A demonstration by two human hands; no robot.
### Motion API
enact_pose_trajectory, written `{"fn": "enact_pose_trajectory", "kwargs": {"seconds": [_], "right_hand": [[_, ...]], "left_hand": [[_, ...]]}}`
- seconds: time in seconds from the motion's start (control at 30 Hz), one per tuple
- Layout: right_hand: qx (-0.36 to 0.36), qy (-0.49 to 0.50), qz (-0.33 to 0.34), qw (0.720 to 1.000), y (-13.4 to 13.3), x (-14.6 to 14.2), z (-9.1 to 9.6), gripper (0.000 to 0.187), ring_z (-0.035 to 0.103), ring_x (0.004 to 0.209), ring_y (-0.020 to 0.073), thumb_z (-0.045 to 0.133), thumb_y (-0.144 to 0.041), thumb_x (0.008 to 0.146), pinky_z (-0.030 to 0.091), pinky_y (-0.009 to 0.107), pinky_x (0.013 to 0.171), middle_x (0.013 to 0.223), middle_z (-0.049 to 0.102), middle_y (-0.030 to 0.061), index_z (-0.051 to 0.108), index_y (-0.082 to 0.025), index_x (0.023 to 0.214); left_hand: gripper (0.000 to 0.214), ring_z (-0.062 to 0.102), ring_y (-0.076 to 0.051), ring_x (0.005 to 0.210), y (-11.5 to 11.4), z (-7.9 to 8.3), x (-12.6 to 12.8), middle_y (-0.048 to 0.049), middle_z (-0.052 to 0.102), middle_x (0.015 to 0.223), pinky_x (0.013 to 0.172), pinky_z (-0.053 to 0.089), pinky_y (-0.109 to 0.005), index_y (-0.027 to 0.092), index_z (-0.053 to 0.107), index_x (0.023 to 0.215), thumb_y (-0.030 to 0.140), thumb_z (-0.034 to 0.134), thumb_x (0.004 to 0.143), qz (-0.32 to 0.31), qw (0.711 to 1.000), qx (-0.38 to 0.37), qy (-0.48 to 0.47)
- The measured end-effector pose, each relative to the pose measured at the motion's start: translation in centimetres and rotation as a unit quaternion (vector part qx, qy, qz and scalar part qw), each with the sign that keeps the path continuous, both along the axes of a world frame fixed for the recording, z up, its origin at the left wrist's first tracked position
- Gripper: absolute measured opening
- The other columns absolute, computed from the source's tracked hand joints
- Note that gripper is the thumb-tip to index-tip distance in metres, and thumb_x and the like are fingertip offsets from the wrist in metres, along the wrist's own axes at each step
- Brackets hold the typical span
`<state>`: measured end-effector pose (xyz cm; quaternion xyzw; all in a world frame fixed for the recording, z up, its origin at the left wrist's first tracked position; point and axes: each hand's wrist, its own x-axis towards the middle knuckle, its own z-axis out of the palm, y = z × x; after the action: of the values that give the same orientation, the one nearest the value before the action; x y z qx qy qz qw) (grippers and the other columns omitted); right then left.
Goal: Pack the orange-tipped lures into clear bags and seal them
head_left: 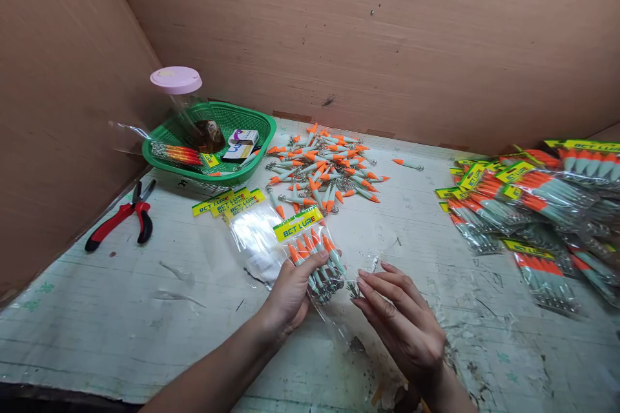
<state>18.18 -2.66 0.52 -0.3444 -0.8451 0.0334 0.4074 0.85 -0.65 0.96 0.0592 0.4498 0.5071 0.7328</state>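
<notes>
Brown board walls close in a worn, pale table [145, 310] on the left and at the back. At far left lie red-handled pliers [123, 216], and behind them a green basket [252, 168] holds a clear jar with a pink lid [175, 79] and a small box. Just in front of the basket sit empty clear bags with yellow labels [227, 201], and beside them a loose heap of orange-tipped lures [322, 171] spreads over the middle of the table.

Nearer the camera, the left hand [290, 293] has its fingers clamped on a filled bag of lures [314, 258], thumb across the front. The bag's long axis runs from its yellow label, up and left, down towards the hook ends at lower right. The right hand [404, 322] lies just right of it, fingers nearly straight and close together, their tips touching the bag's open lower end by the hooks; it grips nothing that I can make out. The left hand is the nearer one to the bag.

At far right, finished packs [527, 206] lie stacked.
</notes>
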Motion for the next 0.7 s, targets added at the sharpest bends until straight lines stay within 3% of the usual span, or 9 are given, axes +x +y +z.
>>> {"fn": "enact_pose_trajectory", "kwargs": {"seconds": [0.23, 0.5, 0.57, 0.63, 0.7], "right_hand": [[-0.026, 0.059, -0.029, 0.998, -0.2, -0.3, 0.2, 0.043, 0.064, 0.084, 0.0198, 0.067, -0.002, 0.073, 0.051, 0.052, 0.087, 0.094, 0.071, 0.0051, 0.064, -0.023, 0.111], [-0.125, 0.133, -0.093, 0.979, -0.8, -0.7, -0.3, 0.019, 0.063, 0.078, 0.0175, 0.066, -0.009, 0.077, 0.05, 0.048, 0.089, 0.084, 0.068, 0.003, 0.066, -0.021, 0.091], [-0.188, 0.154, -0.128, 0.962, -1.3, -0.5, -0.8, 0.011, 0.064, 0.076, 0.0173, 0.067, -0.016, 0.078, 0.054, 0.04, 0.08, 0.079, 0.066, 0.0025, 0.063, -0.02, 0.087], [-0.252, 0.172, -0.154, 0.94, -1.8, -0.3, -1.2, 0.016, 0.064, 0.071, 0.016, 0.067, -0.022, 0.079, 0.056, 0.031, 0.067, 0.078, 0.065, 0.0023, 0.059, -0.019, 0.092], [-0.292, 0.17, -0.149, 0.929, -2.6, 0.0, -1.6, 0.015, 0.063, 0.064, 0.0139, 0.065, -0.025, 0.08, 0.054, 0.025, 0.057, 0.074, 0.064, 0.0014, 0.059, -0.019, 0.092]], "left_hand": [[0.036, 0.068, -0.024, 0.087, -0.3, 0.0, 0.3, -0.0115, 0.073, 0.088, 0.082, 0.052, -0.034, 0.01, 0.069, 0.091, 0.029, 0.078, 0.061, -0.006, 0.999, 0.039, -0.006], [0.035, 0.067, -0.02, 0.08, -0.3, -0.4, 0.3, -0.008, 0.072, 0.085, 0.078, 0.052, -0.032, 0.012, 0.067, 0.091, 0.028, 0.078, 0.062, -0.013, 0.999, 0.036, 0.004], [0.035, 0.068, -0.02, 0.077, -0.3, -0.4, 0.2, -0.0084, 0.072, 0.084, 0.075, 0.052, -0.032, 0.012, 0.067, 0.09, 0.028, 0.078, 0.061, -0.046, 0.999, 0.025, 0.012], [0.037, 0.067, -0.02, 0.077, -0.4, -0.7, 0.2, -0.0083, 0.072, 0.085, 0.075, 0.052, -0.032, 0.013, 0.067, 0.091, 0.027, 0.08, 0.059, -0.078, 0.996, 0.021, 0.025], [0.037, 0.067, -0.019, 0.074, -0.4, -1.2, 0.4, -0.0077, 0.072, 0.083, 0.074, 0.051, -0.032, 0.013, 0.066, 0.089, 0.027, 0.08, 0.059, -0.118, 0.992, 0.028, 0.046]]}}
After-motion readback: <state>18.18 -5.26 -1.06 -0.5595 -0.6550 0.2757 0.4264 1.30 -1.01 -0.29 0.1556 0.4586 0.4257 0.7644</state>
